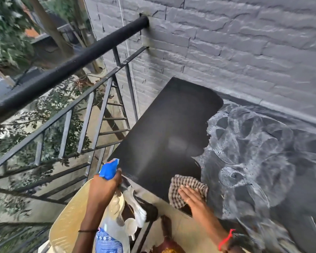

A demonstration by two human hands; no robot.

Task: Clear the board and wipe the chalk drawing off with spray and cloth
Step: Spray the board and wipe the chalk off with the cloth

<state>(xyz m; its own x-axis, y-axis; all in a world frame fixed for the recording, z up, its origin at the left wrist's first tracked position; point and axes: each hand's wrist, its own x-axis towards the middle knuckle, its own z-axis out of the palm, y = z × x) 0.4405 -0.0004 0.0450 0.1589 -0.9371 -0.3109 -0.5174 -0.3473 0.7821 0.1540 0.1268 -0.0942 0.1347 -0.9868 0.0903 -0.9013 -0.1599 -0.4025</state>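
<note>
Blackboard, matt black flat rectangular slab [164,128], centre of frame, below rough grey brick wall [226,42]; left part bare. White powdery chalk drawing of looping petals [248,147], centre right, speckled with droplets. Brown-and-white checked woven cloth [186,181], lower centre, pressed by right hand [193,199], fingers flat. Clear plastic spray bottle with blue trigger head [109,169], lower left; left hand [104,187] curled round its neck. Recommended: flat palm, overlapping strokes rightward into damp chalk.
</note>
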